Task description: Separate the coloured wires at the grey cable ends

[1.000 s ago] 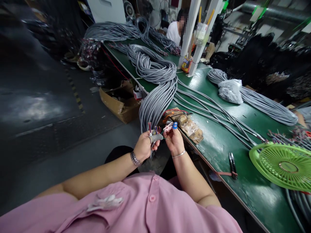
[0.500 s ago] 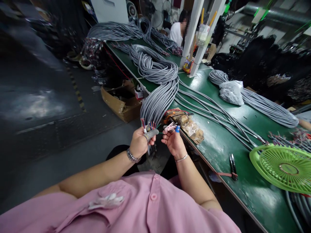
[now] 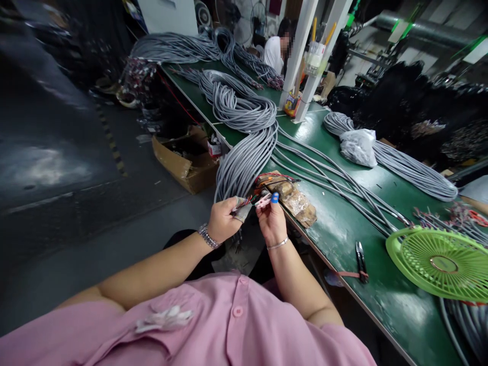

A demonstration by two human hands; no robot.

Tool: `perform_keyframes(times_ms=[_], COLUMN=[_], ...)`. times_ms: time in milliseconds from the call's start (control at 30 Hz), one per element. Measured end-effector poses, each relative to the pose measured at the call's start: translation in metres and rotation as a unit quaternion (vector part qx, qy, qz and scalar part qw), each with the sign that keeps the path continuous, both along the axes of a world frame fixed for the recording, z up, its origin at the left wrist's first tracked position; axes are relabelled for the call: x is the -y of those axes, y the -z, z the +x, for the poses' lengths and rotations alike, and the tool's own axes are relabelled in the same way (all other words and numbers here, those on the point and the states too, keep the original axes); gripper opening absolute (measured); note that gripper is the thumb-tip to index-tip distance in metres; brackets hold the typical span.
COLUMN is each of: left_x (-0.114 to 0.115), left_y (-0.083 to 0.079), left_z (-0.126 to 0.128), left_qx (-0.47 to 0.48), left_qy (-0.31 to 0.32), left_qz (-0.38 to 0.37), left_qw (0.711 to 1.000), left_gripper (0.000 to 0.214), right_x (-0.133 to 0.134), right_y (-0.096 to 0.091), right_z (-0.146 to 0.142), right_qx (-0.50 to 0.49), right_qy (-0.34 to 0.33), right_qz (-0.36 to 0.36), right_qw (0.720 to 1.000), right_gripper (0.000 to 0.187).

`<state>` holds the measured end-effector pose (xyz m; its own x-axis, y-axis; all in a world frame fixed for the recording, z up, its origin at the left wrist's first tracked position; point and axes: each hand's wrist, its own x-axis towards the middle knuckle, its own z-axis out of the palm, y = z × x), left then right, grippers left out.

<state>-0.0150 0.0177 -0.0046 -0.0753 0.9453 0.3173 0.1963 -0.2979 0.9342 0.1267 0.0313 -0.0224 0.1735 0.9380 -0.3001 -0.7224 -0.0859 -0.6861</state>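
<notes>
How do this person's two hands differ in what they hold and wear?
The left hand grips a bunch of coloured wires; the right hand pinches a small pink tool. The left wrist wears a chunky metal watch, the right a thin bangle. Only the right hand has a blue fingertip cover. Both meet beside the green table.

text: none legible | grey cables (image 3: 244,157): no print readable | yellow carton (image 3: 292,103): print too small
</notes>
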Motion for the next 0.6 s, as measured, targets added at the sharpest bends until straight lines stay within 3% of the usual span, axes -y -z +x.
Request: perform_keyframes(times_ms=[600], left_x=[0.003], left_y=[0.014], left_z=[-0.003], left_qx=[-0.076], left_qy=[0.012], left_qz=[0.055], left_qw=[0.995], left_gripper=[0.01], right_x=[0.001], right_y=[0.0], right_z=[-0.001], right_qx=[-0.032], right_qy=[-0.005], right_qz=[0.023], right_qw=[0.999], right_gripper=[0.033])
